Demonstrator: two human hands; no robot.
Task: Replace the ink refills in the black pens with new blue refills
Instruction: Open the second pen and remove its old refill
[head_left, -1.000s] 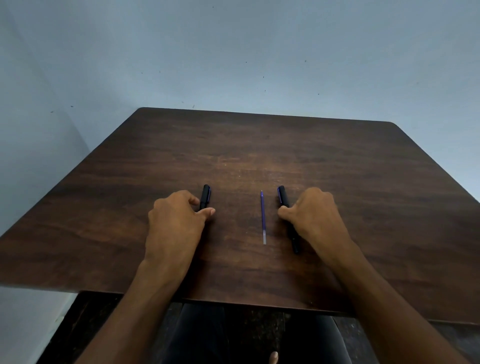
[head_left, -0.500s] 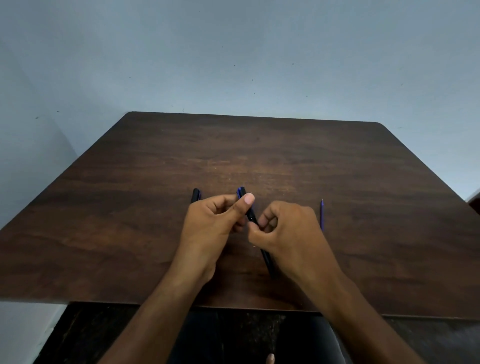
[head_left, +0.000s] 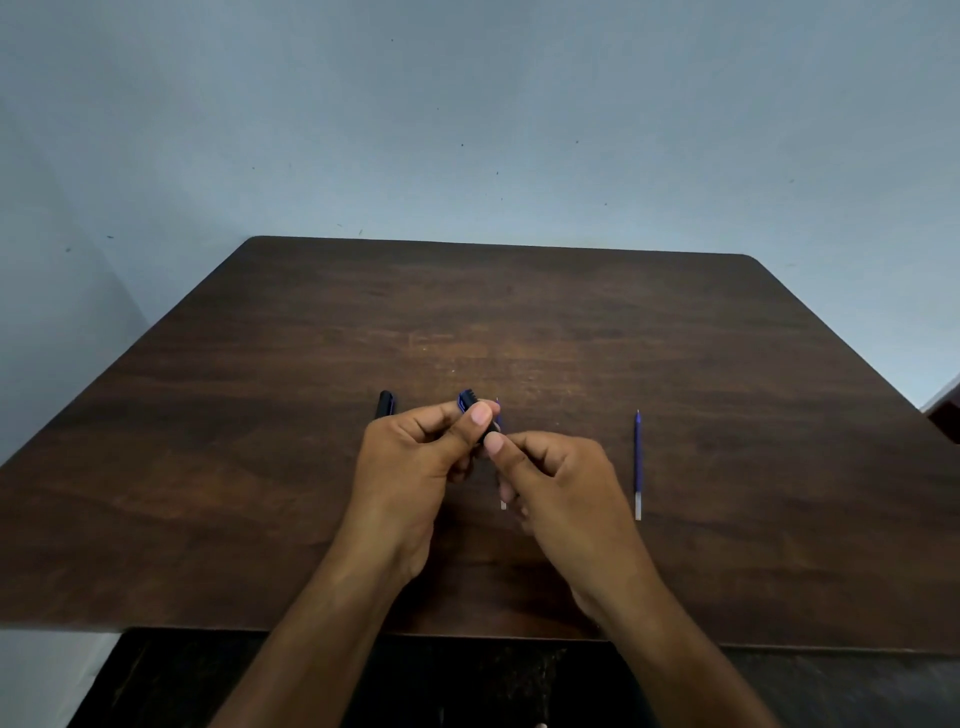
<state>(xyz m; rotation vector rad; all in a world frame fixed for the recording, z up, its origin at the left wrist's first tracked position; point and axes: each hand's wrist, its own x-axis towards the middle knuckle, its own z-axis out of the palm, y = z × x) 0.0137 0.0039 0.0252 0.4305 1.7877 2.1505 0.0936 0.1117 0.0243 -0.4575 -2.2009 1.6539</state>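
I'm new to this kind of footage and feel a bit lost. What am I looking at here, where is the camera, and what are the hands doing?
There is no machine here, only a person's two bare hands. The camera sits on the person's head and looks forward and down, so both arms reach in from the bottom. A dark wooden table stands against a pale wall. The left hand and right hand together hold a black pen above the table. A second black pen lies partly hidden behind the left hand. A loose blue refill lies to the right. Another thin refill peeks out by the right hand; whether it lies flat or is held is unclear.
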